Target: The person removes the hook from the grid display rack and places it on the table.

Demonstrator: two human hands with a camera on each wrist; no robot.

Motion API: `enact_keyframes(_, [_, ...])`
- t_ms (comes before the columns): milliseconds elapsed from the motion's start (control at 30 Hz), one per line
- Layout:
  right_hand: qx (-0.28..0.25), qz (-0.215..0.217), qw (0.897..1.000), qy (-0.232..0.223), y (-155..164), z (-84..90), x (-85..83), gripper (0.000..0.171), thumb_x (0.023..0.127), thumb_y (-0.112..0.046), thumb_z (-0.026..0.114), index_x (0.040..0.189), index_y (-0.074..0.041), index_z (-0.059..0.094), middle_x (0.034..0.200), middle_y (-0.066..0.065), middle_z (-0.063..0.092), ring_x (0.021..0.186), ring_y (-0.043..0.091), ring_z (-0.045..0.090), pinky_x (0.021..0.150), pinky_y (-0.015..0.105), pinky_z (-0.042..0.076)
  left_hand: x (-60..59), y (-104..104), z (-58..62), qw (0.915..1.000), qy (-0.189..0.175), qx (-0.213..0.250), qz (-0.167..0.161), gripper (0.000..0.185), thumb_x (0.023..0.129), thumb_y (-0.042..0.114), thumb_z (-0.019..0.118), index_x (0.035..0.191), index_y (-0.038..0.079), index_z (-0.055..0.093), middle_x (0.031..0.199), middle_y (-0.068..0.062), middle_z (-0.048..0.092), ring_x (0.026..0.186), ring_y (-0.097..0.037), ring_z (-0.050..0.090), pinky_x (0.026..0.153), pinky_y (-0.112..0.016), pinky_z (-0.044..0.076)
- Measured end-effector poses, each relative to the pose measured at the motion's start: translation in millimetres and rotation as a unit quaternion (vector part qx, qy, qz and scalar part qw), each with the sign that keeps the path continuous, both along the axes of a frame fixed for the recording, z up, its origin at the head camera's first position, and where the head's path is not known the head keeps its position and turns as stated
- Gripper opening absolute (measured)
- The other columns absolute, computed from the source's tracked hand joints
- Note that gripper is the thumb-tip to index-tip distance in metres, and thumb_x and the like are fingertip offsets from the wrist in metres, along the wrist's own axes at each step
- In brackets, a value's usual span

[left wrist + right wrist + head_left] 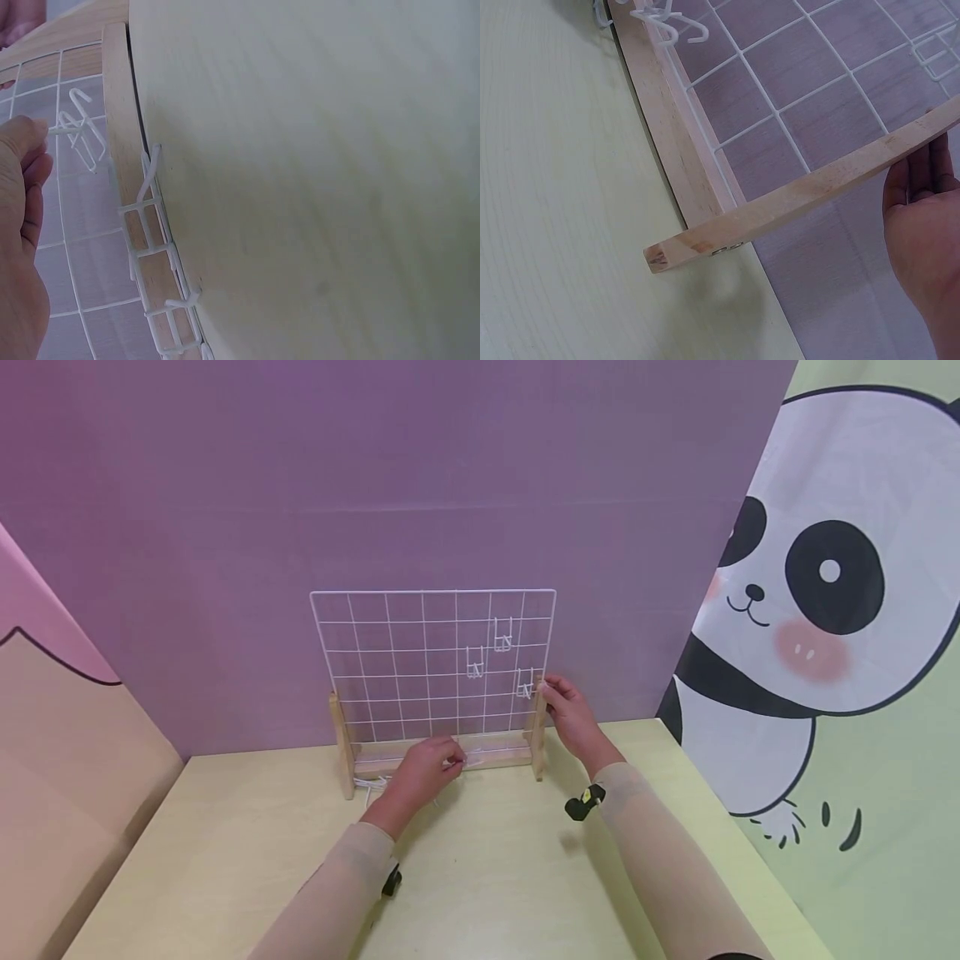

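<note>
"Where's the hook point(84, 124)?"

"Upper left of the left wrist view, pinched between the left hand's point(427, 768) thumb and forefinger. It lies across the lower grid point(427, 675); I can't tell whether it touches the wires."

"And the right hand point(570, 710)?"

"Right of centre in the head view, gripping the post point(537, 735), fingers close together behind it."

"How should this be handled?"

"I'd keep that grip firm, since the grid could rock. Pinch the hook lightly by its end, as now, so its bends stay visible and clear of the loose hooks point(371, 783), lower centre-left."
</note>
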State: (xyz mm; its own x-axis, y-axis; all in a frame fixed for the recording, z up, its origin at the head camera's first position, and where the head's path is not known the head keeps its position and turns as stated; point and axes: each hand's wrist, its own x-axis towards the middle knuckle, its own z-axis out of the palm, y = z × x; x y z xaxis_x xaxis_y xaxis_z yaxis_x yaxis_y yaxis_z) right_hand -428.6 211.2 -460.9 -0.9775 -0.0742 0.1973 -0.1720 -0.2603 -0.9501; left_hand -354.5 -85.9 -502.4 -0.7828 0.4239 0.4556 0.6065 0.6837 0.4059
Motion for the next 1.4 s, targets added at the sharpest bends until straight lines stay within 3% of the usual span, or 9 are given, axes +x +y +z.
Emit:
enact_keyframes(400, [0.009, 0.011, 0.999, 0.03, 2.8, -7.8, -4.2, 0.012, 0.112, -0.014, 0.064, 0.118, -0.021, 0.073, 0.116, -0.005, 0.069, 0.109, 0.011, 0.063, 0.1, 0.025, 0.051, 0.5, -2.8, -5.1, 0.9985, 0.018, -0.044, -0.027, 0.014, 0.095, 0.002, 0.084, 0.094, 0.015, 0.079, 0.095, 0.005, 0.072, 0.09, -0.015, 0.072, 0.084, -0.033, 0.064])
enact_keyframes(667, [0.008, 0.004, 1.0, 0.007, 0.9, -2.3, -0.8, 0.013, 0.113, -0.011, 0.061, 0.123, -0.015, 0.07, 0.115, -0.004, 0.069, 0.109, 0.013, 0.063, 0.1, 0.026, 0.051, 0.2, -2.9, -4.3, 0.9967, 0.007, -0.073, -0.034, 0.012, 0.097, 0.003, 0.083, 0.093, 0.014, 0.078, 0.093, 0.008, 0.067, 0.085, -0.01, 0.063, 0.08, -0.03, 0.06])
enact_keyframes(833, [0.003, 0.003, 1.0, 0.004, 0.5, -1.7, 0.2, 0.014, 0.114, -0.01, 0.06, 0.12, -0.017, 0.07, 0.114, -0.004, 0.069, 0.108, 0.013, 0.063, 0.099, 0.025, 0.051, -0.8, -2.3, -5.3, 0.9961, 0.006, -0.083, -0.031, 0.017, 0.096, 0.004, 0.083, 0.09, 0.016, 0.074, 0.09, 0.009, 0.063, 0.081, -0.009, 0.058, 0.076, -0.029, 0.057])
enact_keyframes(1233, [0.004, 0.002, 1.0, 0.003, -0.2, 0.0, 1.6, 0.014, 0.114, -0.009, 0.059, 0.123, -0.014, 0.068, 0.115, -0.005, 0.069, 0.109, 0.012, 0.063, 0.102, 0.025, 0.05, -1.4, -2.0, -5.6, 0.9954, -0.007, -0.083, -0.047, 0.022, 0.095, 0.001, 0.082, 0.087, 0.018, 0.072, 0.087, 0.01, 0.062, 0.079, -0.008, 0.058, 0.075, -0.027, 0.056])
enact_keyframes(1400, [0.001, 0.004, 1.0, 0.008, 0.1, 0.3, 2.3, 0.014, 0.114, -0.009, 0.06, 0.123, -0.012, 0.07, 0.112, -0.006, 0.071, 0.107, 0.011, 0.064, 0.101, 0.025, 0.051, -1.2, -1.4, -5.8, 0.9953, -0.039, -0.068, -0.056, 0.021, 0.094, -0.002, 0.082, 0.088, 0.017, 0.075, 0.087, 0.009, 0.064, 0.079, -0.008, 0.057, 0.074, -0.027, 0.056])
